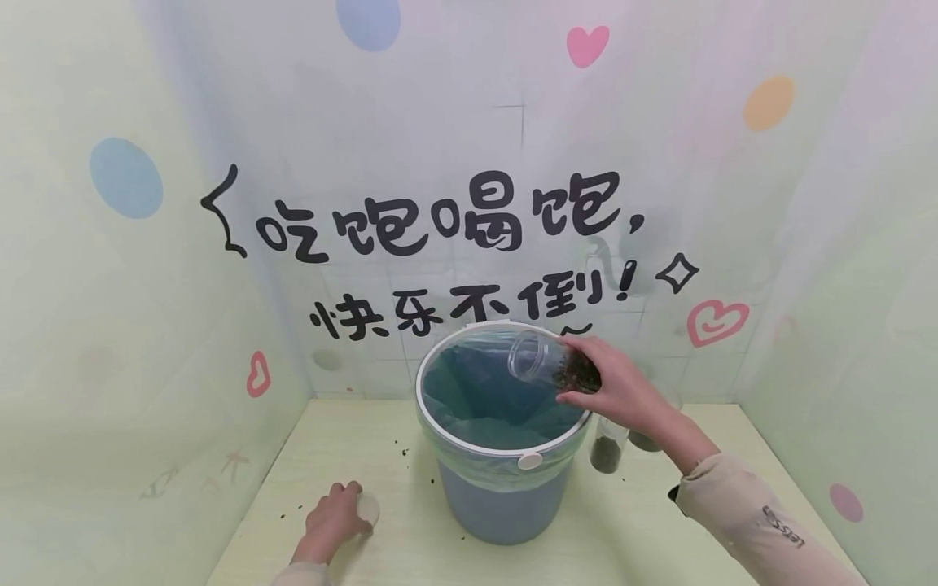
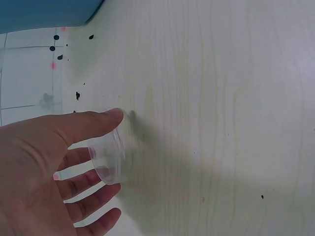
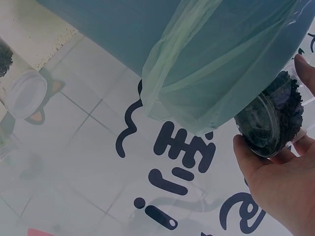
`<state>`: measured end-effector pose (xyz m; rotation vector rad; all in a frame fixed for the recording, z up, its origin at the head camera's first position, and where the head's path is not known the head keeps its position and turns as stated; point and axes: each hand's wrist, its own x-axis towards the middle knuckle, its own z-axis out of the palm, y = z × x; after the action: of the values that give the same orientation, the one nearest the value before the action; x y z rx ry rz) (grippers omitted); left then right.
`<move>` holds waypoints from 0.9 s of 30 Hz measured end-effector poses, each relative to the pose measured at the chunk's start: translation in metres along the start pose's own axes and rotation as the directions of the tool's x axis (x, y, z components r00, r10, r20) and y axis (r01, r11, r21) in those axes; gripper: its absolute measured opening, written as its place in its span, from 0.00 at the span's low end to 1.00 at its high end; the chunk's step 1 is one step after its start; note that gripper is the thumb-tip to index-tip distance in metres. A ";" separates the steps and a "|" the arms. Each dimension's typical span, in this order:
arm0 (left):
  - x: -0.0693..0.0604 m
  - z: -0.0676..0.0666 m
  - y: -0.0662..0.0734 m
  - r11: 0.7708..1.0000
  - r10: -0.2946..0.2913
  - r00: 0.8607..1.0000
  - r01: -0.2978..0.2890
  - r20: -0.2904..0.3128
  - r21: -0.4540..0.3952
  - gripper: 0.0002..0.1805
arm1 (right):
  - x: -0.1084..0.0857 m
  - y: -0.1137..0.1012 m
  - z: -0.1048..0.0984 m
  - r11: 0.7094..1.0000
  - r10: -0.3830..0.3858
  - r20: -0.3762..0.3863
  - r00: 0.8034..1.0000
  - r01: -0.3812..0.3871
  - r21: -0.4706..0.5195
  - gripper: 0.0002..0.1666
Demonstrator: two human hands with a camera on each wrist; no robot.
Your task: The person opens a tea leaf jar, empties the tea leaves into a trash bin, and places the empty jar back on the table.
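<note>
My right hand (image 1: 623,395) grips a clear jar (image 1: 541,358) by its base end, tilted on its side with the mouth over the bin's opening. Dark crumbly bits (image 1: 576,373) lie near the jar's bottom. Below it stands a blue-grey bin (image 1: 506,509) lined with a green plastic bag (image 1: 476,407) under a white rim. On the table to the bin's left, my left hand (image 1: 333,519) holds a clear round lid (image 2: 107,157) between thumb and fingers, its edge close to or on the tabletop.
Two more clear jars with dark contents stand at the bin's right, a slim one (image 1: 607,449) and another (image 1: 645,441) partly behind my right forearm. Dark crumbs (image 1: 401,449) are scattered on the pale wooden table (image 1: 330,439). Printed curtains enclose the back and sides.
</note>
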<state>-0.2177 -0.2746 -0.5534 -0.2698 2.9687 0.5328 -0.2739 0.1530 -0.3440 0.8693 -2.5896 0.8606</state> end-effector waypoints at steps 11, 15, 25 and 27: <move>-0.001 0.004 -0.003 1.000 0.003 1.000 -0.003 0.006 0.021 0.39 | 0.000 0.000 0.000 1.000 0.004 0.004 1.000 -0.004 0.001 0.45; -0.002 0.005 -0.002 1.000 -0.004 1.000 0.004 0.008 0.027 0.38 | 0.001 0.000 0.000 1.000 0.013 0.006 1.000 -0.013 0.004 0.45; -0.002 0.006 -0.001 0.999 0.000 1.000 0.000 0.004 0.051 0.38 | 0.001 0.001 -0.001 1.000 0.016 0.005 1.000 -0.016 -0.003 0.46; -0.003 0.006 -0.002 0.999 0.005 1.000 -0.005 0.000 0.045 0.38 | 0.001 0.001 -0.001 1.000 0.014 0.005 1.000 -0.014 -0.004 0.46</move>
<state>-0.2139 -0.2736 -0.5588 -0.2577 2.9776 0.4654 -0.2751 0.1539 -0.3435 0.8542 -2.6037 0.8585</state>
